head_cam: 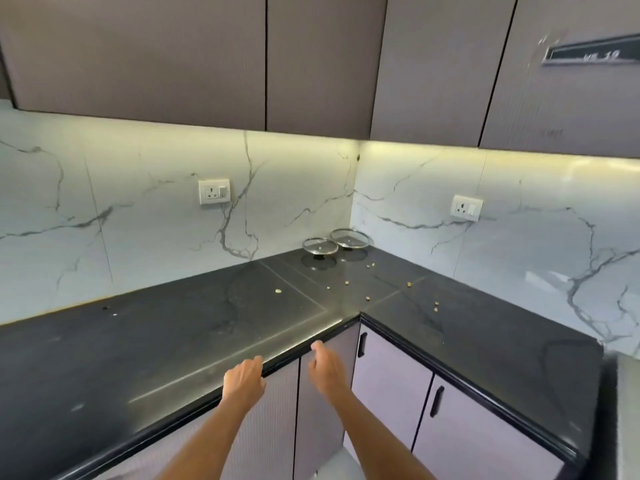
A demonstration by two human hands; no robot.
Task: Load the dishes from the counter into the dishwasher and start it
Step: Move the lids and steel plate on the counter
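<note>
Two round glass lids, one to the left (pixel 319 245) and one to the right (pixel 349 237), lie in the far corner of the black L-shaped counter (pixel 194 327). My left hand (pixel 243 378) reaches up by the counter's front edge, its fingertips at the edge. My right hand (pixel 327 368) is raised with fingers relaxed in front of the cabinet doors, just under the edge, and holds nothing. Both hands are well short of the lids. No dishwasher is in view.
Small crumbs (pixel 367 298) are scattered over the counter near the corner. Pale lower cabinet doors with black handles (pixel 437 400) run below the counter. Dark upper cabinets (pixel 207 57) hang overhead. Two wall sockets, left (pixel 214 191) and right (pixel 466 207), sit in the marble backsplash.
</note>
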